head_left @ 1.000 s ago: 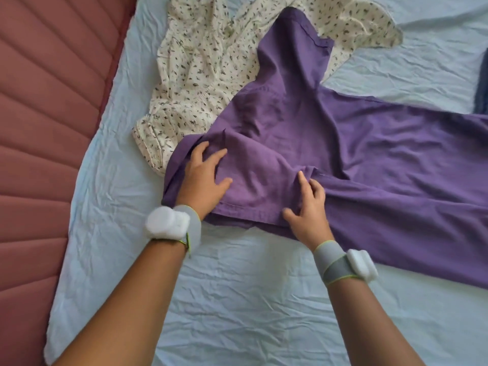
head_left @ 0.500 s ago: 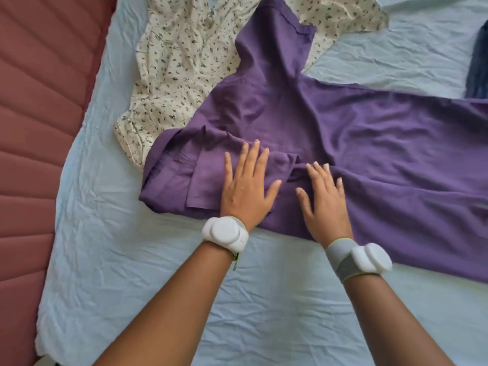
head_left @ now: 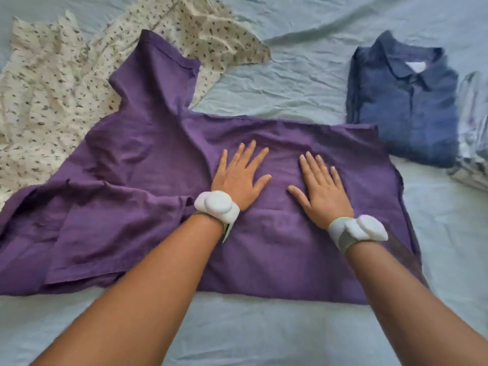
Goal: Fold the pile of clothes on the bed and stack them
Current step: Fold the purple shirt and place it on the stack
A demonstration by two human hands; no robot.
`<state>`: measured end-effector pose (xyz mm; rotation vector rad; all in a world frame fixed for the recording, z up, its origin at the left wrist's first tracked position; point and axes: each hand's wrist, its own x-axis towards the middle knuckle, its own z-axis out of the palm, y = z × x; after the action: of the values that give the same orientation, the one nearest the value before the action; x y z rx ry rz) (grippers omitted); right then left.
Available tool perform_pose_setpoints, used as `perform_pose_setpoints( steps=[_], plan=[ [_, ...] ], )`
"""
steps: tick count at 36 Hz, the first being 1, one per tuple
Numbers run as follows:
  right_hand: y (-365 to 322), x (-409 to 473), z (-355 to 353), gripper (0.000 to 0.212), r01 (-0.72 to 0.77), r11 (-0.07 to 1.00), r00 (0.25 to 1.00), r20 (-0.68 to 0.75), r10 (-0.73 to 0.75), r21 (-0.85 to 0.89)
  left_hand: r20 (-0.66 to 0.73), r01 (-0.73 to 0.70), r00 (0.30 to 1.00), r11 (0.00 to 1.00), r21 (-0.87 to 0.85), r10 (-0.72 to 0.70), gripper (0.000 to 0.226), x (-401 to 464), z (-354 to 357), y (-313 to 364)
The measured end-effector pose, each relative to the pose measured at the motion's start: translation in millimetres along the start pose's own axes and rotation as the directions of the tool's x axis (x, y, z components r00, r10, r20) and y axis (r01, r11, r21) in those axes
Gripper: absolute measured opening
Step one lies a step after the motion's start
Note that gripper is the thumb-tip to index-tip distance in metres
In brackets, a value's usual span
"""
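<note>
Left hand and right hand flat, fingers spread.

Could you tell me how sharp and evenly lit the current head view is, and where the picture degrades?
Head view: soft, even light, no glare; both hands, left and right, look fairly sharp on the purple shirt; the navy shirt and striped fabric at the right edge are blurred.

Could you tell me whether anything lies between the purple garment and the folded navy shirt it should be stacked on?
Nothing visible does. Only bare bed sheet separates the purple garment from the folded navy shirt. Both the left hand and the right hand rest flat on the garment.
</note>
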<state>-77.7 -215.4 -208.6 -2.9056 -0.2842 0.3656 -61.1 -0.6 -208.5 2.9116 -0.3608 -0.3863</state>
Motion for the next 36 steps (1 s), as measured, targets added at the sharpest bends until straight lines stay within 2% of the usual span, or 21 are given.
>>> perform_pose_setpoints(
  steps=[4, 7, 8, 11, 12, 17, 20, 22, 25, 28, 31, 33, 36],
  plan=[
    [42, 31, -12, 0.088, -0.168, 0.985, 0.982, -0.082, 0.170, 0.028, -0.013, 0.038, 0.999, 0.997, 0.065, -0.038, 0.069, 43, -2, -5],
    [29, 39, -12, 0.084, -0.189, 0.981, 0.967, -0.164, 0.193, 0.044, -0.024, 0.056, 0.998, 0.996, 0.067, -0.054, 0.072, 59, -2, -9],
    [24, 39, -12, 0.081, -0.146, 0.988, 0.973, -0.175, 0.153, 0.051, -0.024, 0.055, 0.998, 0.996, 0.066, -0.054, 0.073, 65, -1, -9],
    [21, 42, -9, 0.075, 0.187, 0.982, 0.977, -0.103, -0.188, -0.020, -0.033, 0.040, 0.999, 0.998, 0.057, -0.038, 0.073, 80, -5, -12],
    [27, 46, -8, 0.074, 0.239, 0.970, 0.968, -0.072, -0.242, -0.042, -0.038, 0.027, 0.999, 0.998, 0.056, -0.025, 0.072, 85, -7, -13],
    [51, 79, -14, 0.066, 0.051, 0.998, 0.990, -0.129, -0.053, -0.023, -0.082, -0.016, 0.996, 0.998, 0.056, 0.020, 0.059, 100, -15, -23],
    [56, 94, -24, 0.058, 0.043, 0.997, 0.985, -0.167, -0.053, -0.067, -0.155, -0.068, 0.985, 0.995, 0.073, 0.078, 0.058, 103, -26, -25],
    [58, 102, -33, 0.053, 0.033, 0.994, 0.977, -0.208, -0.055, -0.108, -0.191, -0.058, 0.980, 0.997, 0.043, 0.065, 0.052, 105, -34, -25],
    [58, 98, -45, 0.038, 0.023, 0.976, 0.968, -0.239, -0.076, -0.216, -0.201, -0.005, 0.979, 0.991, -0.134, -0.022, 0.032, 98, -49, -18],
    [53, 62, -65, 0.024, -0.005, 0.947, 0.939, -0.327, -0.106, -0.322, -0.317, -0.041, 0.948, 0.985, -0.167, -0.014, 0.029, 70, -64, -6],
    [48, 2, -70, 0.017, -0.044, 0.940, 0.913, -0.395, -0.100, -0.339, -0.439, -0.090, 0.898, 0.984, -0.154, 0.013, 0.035, 19, -74, 10],
    [48, -43, -65, 0.013, -0.081, 0.954, 0.903, -0.426, -0.052, -0.289, -0.447, -0.106, 0.894, 0.984, -0.144, 0.031, 0.038, -26, -72, 23],
    [52, -98, -47, 0.018, -0.133, 0.967, 0.915, -0.402, 0.035, -0.218, -0.352, -0.144, 0.930, 0.987, -0.076, 0.108, 0.040, -81, -48, 36]
  ],
)
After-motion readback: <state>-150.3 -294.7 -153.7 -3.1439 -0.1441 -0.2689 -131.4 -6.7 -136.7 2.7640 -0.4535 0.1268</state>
